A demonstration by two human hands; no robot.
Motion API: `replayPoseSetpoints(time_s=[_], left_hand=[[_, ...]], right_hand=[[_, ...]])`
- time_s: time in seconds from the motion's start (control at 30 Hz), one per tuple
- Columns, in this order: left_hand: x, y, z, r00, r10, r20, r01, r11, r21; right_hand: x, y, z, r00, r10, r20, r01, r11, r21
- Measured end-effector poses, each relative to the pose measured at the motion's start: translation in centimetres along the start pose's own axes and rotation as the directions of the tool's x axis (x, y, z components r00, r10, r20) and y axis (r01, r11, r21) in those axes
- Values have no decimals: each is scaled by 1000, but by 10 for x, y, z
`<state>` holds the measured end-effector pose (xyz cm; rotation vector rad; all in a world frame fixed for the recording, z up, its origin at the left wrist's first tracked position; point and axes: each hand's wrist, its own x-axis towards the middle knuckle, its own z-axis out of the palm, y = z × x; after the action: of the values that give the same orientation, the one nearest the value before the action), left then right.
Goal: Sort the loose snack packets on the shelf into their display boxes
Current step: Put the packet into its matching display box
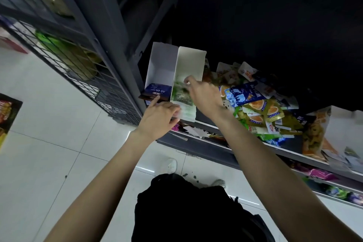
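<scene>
green packets (181, 94) look light, slippery, floppy; best pinched by an edge. right hand (204, 96) pinches one into the right display box (189, 63); left hand (159, 118) grips that box's front on the shelf (216, 148).

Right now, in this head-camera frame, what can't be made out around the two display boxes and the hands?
- Green packets in the right box: motion-blurred, print unreadable.
- Right hand: seen from behind; the grip of its fingertips is unclear.
- Left hand: its fingers cover the green box's front corner.
- Blue box: contents below the front panel hidden.
- Loose packet pile: its rear fades into dark shelf shadow.
</scene>
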<state>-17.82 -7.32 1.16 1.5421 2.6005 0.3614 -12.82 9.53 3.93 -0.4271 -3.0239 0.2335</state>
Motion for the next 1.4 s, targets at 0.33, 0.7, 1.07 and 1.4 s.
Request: replayPoseSetpoints(time_s=[0.33,0.7,1.07,1.4], left_hand=[[1,15,-8,984,13,-177,-20,999,-37],[63,130,50,966,-121,-228,-10,865,-502],[137,146,133,827,-473,303,516,853,-79],[99,122,91,754,-472,458,632,327,-703]], right_hand=[[-42,20,14,989,-68,129,6,903,430],[-150,149,32,938,347,24,-333,877,346],[-156,193,40,957,264,124,-284,938,200],[-148,165,22,926,366,89,-367,826,427]])
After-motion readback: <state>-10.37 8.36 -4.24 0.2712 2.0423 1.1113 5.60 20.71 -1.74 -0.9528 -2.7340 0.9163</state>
